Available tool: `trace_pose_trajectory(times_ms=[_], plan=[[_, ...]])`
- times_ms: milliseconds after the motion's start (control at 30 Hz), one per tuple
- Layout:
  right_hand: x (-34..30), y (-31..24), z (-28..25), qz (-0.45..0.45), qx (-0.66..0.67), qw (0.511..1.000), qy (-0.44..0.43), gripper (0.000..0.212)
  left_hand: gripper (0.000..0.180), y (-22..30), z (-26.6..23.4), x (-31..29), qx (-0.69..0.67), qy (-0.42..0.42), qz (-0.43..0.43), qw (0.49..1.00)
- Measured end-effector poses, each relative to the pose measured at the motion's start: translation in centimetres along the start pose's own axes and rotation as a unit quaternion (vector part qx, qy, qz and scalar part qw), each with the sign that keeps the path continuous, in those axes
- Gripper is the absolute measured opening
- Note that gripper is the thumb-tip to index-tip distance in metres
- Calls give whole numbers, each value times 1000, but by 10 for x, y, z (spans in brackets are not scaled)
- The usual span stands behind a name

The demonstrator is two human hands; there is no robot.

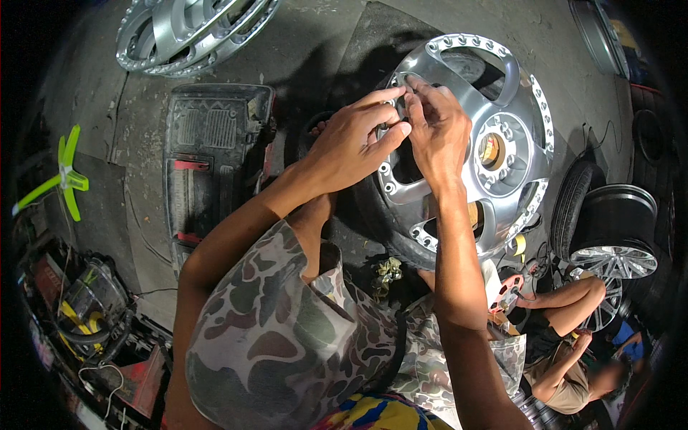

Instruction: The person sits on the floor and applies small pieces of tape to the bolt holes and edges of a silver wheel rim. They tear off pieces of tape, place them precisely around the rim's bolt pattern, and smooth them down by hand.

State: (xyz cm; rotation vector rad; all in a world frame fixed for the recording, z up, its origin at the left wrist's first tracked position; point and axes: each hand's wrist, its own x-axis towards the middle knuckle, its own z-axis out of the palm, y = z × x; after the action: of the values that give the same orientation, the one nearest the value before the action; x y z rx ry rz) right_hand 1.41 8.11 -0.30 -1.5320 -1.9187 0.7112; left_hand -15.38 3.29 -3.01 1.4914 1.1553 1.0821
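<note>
A silver wheel face (484, 107), ringed with small bolt holes along its edge, lies in front of me on a dark tyre or barrel (373, 215). At its left edge my left hand (358, 136) has its fingers curled, with the index fingertip by a bolt hole and the thumb stretched out lower. My right hand (438, 132) reaches over the wheel, thumb and index finger closed together beside the left fingertips. Whatever the fingertips hold is too small and too covered to make out. Some bolts or inserts show in holes along the lower left edge.
A dusty black toolbox (204, 154) stands left of the wheel. More silver wheel faces (193, 36) are stacked at far left. A green tripod-shaped piece (68, 175) lies farther left. At right are a tyre (577, 208), a black wheel (616, 222) and a seated person (566, 358).
</note>
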Motion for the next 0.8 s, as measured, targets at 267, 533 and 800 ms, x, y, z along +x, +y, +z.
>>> trace_pose_trajectory(times_ms=[267, 533, 800], plan=[[-1, 2, -4, -4, 20, 1000, -18, 24, 27, 3, -2, -5, 26, -15, 11, 999], [-5, 5, 3, -10, -11, 1000, -2, 23, 27, 3, -3, -8, 26, -21, -3, 999], [-14, 3, -10, 67, 96, 991, -71, 25, 22, 7, -12, -14, 0, -11, -24, 1000]])
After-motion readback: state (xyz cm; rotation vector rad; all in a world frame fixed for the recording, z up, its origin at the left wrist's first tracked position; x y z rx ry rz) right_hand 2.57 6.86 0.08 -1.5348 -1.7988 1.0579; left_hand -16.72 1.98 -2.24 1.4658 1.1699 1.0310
